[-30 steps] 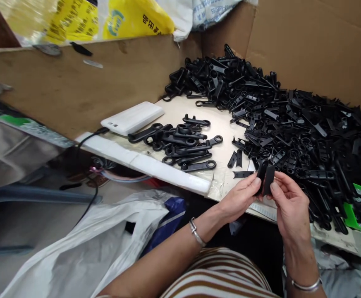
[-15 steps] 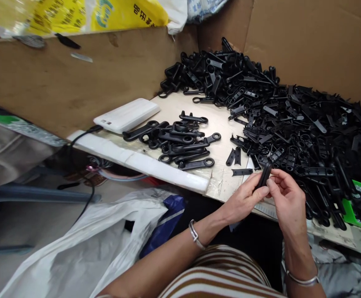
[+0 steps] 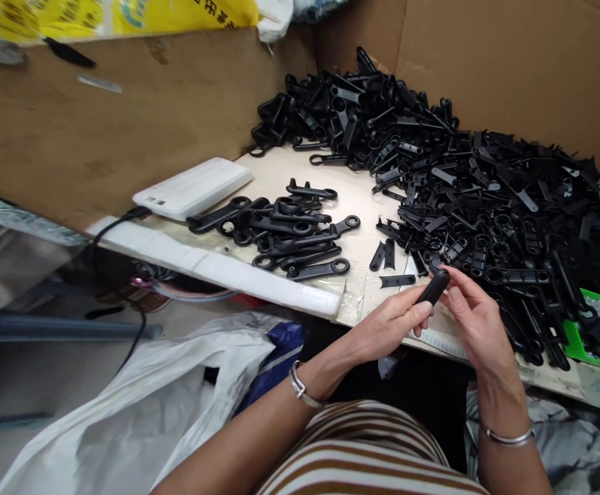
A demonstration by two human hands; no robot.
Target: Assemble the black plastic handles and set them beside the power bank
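My left hand (image 3: 392, 320) is closed around a black plastic handle (image 3: 434, 287), with the thumb along its near end. The handle slants up and away, its rounded end showing beyond the fingers. My right hand (image 3: 478, 320) is beside that rounded end. Its index fingertip reaches the handle's far side, while the thumb stands apart; the other fingertips are partly hidden. Just beyond my hands lie loose flat black strips (image 3: 397, 280). Left of them rests a small pile of black ring-ended handles (image 3: 300, 230).
A large heap of black plastic parts (image 3: 434, 165) fills the back and right of the table (image 3: 348, 180). A white power bank (image 3: 194, 187) with a cable lies at left, behind a white foam strip (image 3: 217, 265). A green tray (image 3: 578, 337) stands at right. Cardboard walls (image 3: 485, 62) enclose the back.
The handle has tilted over and now shows its smooth rounded face. My right thumb has come away from it. The view has shifted slightly, moving the table leftward in the picture.
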